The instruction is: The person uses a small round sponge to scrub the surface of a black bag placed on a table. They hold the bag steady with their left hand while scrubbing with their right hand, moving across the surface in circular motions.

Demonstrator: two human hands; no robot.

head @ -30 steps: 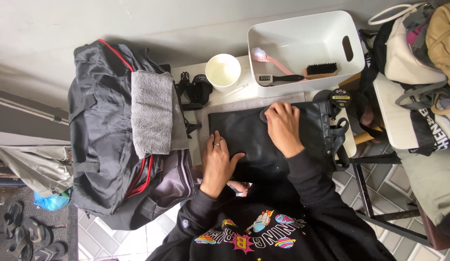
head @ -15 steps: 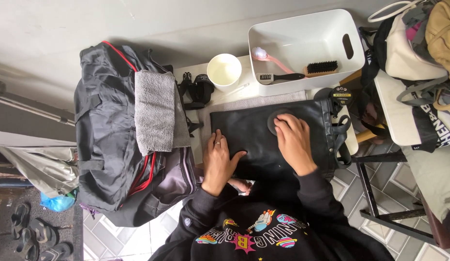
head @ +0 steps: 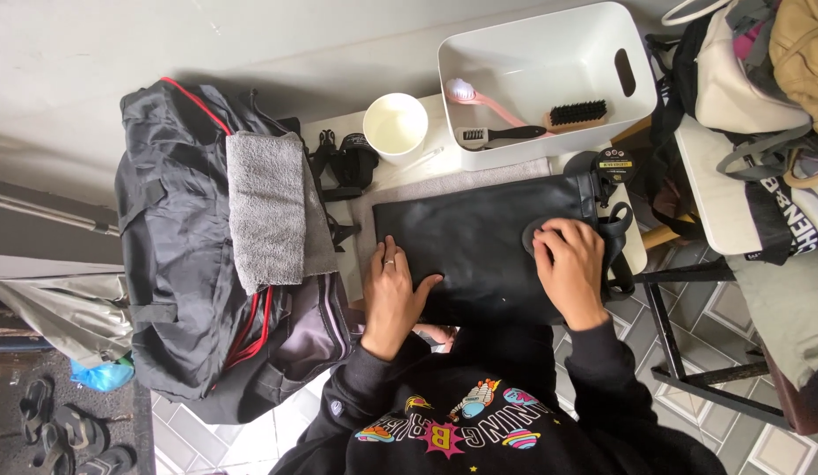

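Left hand [head: 393, 295] flat, open, pins black bag [head: 479, 246]; right hand [head: 567, 264] presses round pad [head: 534, 236] there. Keep strokes even.

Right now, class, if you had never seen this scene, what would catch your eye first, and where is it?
The flat black bag at centre draws the eye, the left hand pressed flat on it and the right hand rubbing a dark round pad near its right end. Behind sits a white tub holding brushes; left lies a grey towel over a dark duffel bag.

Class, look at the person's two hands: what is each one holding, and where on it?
The left hand lies flat on the black bag, near its left end. The right hand presses a dark round pad there; grip unclear.
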